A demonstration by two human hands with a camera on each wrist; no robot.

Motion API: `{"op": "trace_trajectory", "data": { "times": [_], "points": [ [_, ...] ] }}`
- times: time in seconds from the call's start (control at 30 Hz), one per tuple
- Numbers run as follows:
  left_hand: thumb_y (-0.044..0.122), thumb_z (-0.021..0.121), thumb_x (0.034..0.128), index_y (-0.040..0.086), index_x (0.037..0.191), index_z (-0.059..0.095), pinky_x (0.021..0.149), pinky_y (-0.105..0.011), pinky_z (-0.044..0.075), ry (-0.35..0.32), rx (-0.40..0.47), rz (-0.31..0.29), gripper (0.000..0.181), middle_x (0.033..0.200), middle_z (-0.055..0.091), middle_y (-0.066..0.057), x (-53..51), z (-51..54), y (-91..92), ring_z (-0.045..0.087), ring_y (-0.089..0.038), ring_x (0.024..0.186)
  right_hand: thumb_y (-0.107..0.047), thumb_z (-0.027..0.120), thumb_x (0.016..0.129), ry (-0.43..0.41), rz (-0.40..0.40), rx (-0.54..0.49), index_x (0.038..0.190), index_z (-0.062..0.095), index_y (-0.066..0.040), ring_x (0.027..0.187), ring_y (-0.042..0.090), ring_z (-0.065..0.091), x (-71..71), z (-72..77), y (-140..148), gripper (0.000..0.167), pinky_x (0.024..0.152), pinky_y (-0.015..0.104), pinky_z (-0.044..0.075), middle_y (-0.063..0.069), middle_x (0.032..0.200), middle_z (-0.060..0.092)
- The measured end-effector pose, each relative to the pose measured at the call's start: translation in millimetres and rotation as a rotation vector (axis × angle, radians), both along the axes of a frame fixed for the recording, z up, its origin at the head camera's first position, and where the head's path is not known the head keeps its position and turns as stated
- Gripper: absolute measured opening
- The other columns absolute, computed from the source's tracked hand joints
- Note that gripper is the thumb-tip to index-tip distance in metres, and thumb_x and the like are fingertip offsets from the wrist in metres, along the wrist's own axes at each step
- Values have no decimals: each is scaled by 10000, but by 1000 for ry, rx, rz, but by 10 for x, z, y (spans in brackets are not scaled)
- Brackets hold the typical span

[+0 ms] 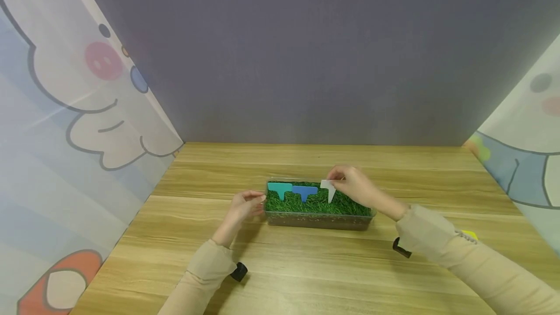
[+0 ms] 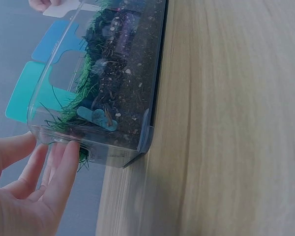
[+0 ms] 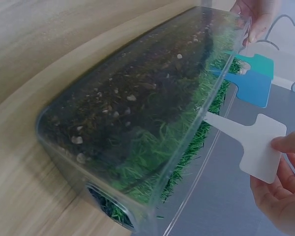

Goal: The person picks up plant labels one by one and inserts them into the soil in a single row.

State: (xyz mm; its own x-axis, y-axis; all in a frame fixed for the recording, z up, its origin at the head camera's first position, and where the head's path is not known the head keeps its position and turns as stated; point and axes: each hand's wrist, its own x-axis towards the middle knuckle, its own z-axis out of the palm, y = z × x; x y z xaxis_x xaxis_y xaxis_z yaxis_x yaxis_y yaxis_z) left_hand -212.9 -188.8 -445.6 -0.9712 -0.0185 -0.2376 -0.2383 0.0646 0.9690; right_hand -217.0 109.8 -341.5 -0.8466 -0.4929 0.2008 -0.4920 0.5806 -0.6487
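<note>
A clear box (image 1: 319, 220) holds soil and green grass (image 1: 354, 206). Toward its left end a teal T-shaped tag (image 1: 280, 188) stands in the grass, with a blue tag (image 1: 304, 191) beside it. The right hand (image 1: 356, 186) pinches the head of a white tag (image 3: 263, 147) between thumb and fingers; the tag's stem points down into the box at the grass. At the box's left end is the left hand (image 2: 34, 187), its fingers extended and touching the rim and end wall.
The box rests on a wooden table (image 1: 175, 237). A yellow object (image 1: 470, 234) shows partly behind the right sleeve. A grey wall (image 1: 306, 62) rises behind the table, and cartoon-printed sheets (image 1: 52, 111) stand at both sides.
</note>
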Motion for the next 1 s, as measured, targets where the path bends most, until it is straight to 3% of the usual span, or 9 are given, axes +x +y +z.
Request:
{"op": "trace_trajectory", "data": {
  "times": [0.2, 0.33, 0.43, 0.57, 0.7, 0.9, 0.93, 1.0],
  "points": [
    [73, 612, 822, -96, 1014, 566, 702, -351, 553, 49, 6, -5, 260, 877, 612, -164, 134, 256, 74, 591, -181, 679, 33, 546, 828, -11, 1, 20, 903, 624, -11, 803, 204, 578, 15, -46, 4, 116, 672, 307, 529, 77, 863, 616],
    [117, 631, 813, -48, 1021, 582, 704, -302, 553, 11, -12, -4, 269, 860, 621, -91, 115, 216, 61, 592, -139, 678, 23, 546, 835, -9, 6, 24, 910, 624, -19, 812, 202, 576, 31, -68, -3, 116, 679, 306, 527, 72, 871, 615],
    [142, 643, 809, -29, 1014, 594, 683, -290, 556, 25, 0, -17, 271, 850, 620, -75, 103, 175, 42, 595, -137, 676, 16, 548, 836, -10, 3, 24, 911, 622, -21, 817, 206, 580, 42, -77, -10, 111, 682, 308, 529, 72, 875, 617],
    [103, 629, 816, -70, 1018, 581, 691, -330, 557, 38, -5, 2, 270, 871, 613, -133, 133, 237, 72, 595, -168, 680, 8, 556, 836, -5, -3, 31, 911, 624, -24, 814, 206, 586, 48, -92, -14, 106, 674, 298, 531, 72, 876, 621],
    [152, 656, 797, -35, 1037, 587, 705, -310, 553, 15, -11, 1, 312, 882, 618, -96, 29, 50, 17, 599, -152, 696, 11, 561, 834, -5, -4, 35, 912, 625, -27, 819, 205, 590, 44, -117, -11, 108, 683, 294, 533, 71, 879, 624],
    [121, 639, 805, -34, 1028, 589, 714, -307, 551, -4, -16, 9, 275, 865, 618, -79, 74, 145, 49, 588, -143, 682, 18, 568, 828, 8, -9, 44, 906, 628, -39, 843, 221, 593, 58, -139, -17, 114, 712, 311, 533, 72, 899, 622],
    [118, 641, 804, -47, 1025, 586, 712, -325, 552, 10, -10, 9, 281, 873, 619, -105, 64, 124, 43, 589, -163, 681, 19, 570, 827, 11, -8, 46, 904, 629, -41, 844, 223, 594, 60, -142, -17, 114, 714, 314, 533, 73, 900, 623],
    [169, 662, 793, -18, 1025, 595, 702, -306, 553, 12, -3, -6, 305, 884, 621, -89, -5, -14, -5, 596, -164, 699, 15, 571, 828, 10, -9, 54, 904, 628, -48, 848, 225, 596, 61, -150, -13, 114, 713, 315, 535, 71, 902, 623]
  ]
}}
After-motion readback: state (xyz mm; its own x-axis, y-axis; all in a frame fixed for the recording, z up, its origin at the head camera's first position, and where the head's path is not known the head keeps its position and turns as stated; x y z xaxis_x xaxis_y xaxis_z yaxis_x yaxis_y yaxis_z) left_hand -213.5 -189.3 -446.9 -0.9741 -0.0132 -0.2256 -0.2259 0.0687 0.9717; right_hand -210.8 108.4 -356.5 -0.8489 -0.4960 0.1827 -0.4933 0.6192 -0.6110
